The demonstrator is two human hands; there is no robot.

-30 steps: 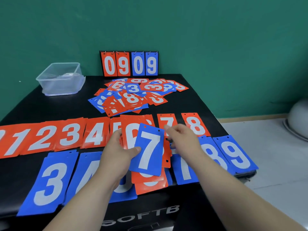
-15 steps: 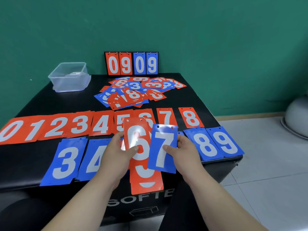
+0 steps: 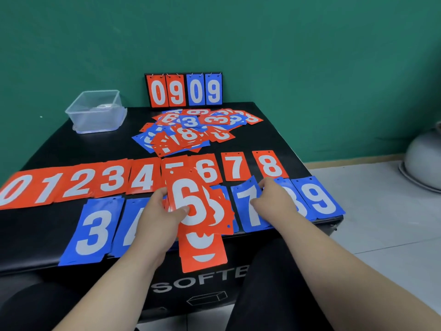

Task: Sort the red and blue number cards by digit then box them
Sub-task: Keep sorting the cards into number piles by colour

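My left hand [image 3: 155, 218] grips a fanned stack of red cards [image 3: 202, 247] with a red 6 [image 3: 191, 206] on top, held over the table's front edge. My right hand [image 3: 274, 199] holds the blue 7 card [image 3: 245, 209] by its right edge, thumb on its face, as the card lies in the blue row just left of the blue 8 [image 3: 300, 209] and blue 9 [image 3: 319, 199]. A red row from 0 [image 3: 14, 189] to 8 [image 3: 270, 164] runs behind. Blue 3 [image 3: 91, 230] and a partly hidden blue 4 [image 3: 128, 225] lie at the left.
A loose heap of mixed red and blue cards [image 3: 191, 132] lies at the back of the black table [image 3: 71, 149]. A clear plastic box [image 3: 95, 113] stands at the back left. A flip scoreboard [image 3: 183, 90] reading 0909 leans on the green wall. A grey object [image 3: 424, 161] sits on the floor, right.
My right hand drew the blue 7 off the stack in my left hand and carried it right and down onto the blue row. The red 6 now tops the stack.
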